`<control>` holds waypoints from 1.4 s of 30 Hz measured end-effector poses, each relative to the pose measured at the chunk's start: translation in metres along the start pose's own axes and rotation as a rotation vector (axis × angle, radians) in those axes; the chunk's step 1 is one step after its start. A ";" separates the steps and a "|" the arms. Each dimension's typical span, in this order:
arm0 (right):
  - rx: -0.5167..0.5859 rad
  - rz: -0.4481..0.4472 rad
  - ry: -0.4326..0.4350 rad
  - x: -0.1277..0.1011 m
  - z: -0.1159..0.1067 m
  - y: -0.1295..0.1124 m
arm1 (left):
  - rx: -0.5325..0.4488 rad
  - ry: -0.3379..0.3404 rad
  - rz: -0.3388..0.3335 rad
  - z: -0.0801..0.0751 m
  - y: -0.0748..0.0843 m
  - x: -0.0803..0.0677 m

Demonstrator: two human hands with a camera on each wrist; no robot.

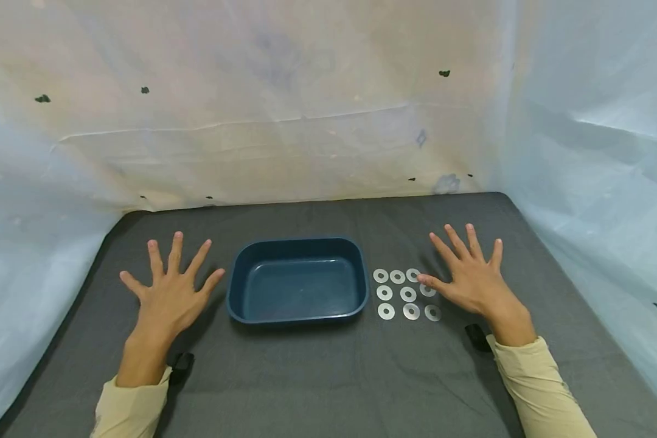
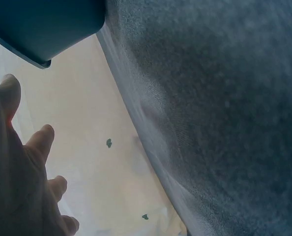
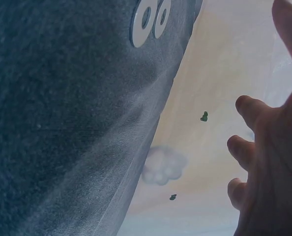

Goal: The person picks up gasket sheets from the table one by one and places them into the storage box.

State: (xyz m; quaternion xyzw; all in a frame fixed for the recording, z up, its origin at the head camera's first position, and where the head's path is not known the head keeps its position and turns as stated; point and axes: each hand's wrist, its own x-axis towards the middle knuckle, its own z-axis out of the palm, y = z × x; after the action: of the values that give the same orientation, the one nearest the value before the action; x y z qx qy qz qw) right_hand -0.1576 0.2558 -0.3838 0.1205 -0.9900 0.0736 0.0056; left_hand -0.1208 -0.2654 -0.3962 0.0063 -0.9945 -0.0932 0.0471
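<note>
Two hands held spread, palms down, over a dark grey desk (image 1: 317,377). The left hand (image 1: 170,298) lies left of a dark blue tray (image 1: 298,313), apart from it, its fingers (image 1: 175,252) straight and fanned, holding nothing. The right hand (image 1: 471,280) lies right of the tray, fingers (image 1: 460,242) likewise splayed and holding nothing; its thumb tip reaches over the right column of a three-by-three grid of metal washers (image 1: 407,294), and contact cannot be told. The washers lie flat on the desk, just right of the tray. Cream sleeves (image 1: 536,383) cover both forearms. Pale sheeting (image 1: 285,103) backs the desk on the far, left and right sides.
</note>
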 end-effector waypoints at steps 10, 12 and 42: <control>0.010 -0.024 0.011 0.004 -0.001 0.004 | -0.004 0.003 -0.004 0.003 0.003 0.003; 0.009 -0.037 0.010 0.006 -0.001 0.003 | -0.001 -0.004 -0.014 0.003 0.002 0.002; 0.316 -0.063 -0.136 -0.002 0.002 0.021 | -1.211 -0.363 0.036 0.048 -0.003 0.003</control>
State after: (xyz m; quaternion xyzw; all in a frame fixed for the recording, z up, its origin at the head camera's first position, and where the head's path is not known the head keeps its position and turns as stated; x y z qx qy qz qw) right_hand -0.1605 0.2758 -0.3886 0.1558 -0.9598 0.2199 -0.0783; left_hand -0.1288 -0.2599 -0.4432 -0.0540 -0.7577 -0.6381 -0.1257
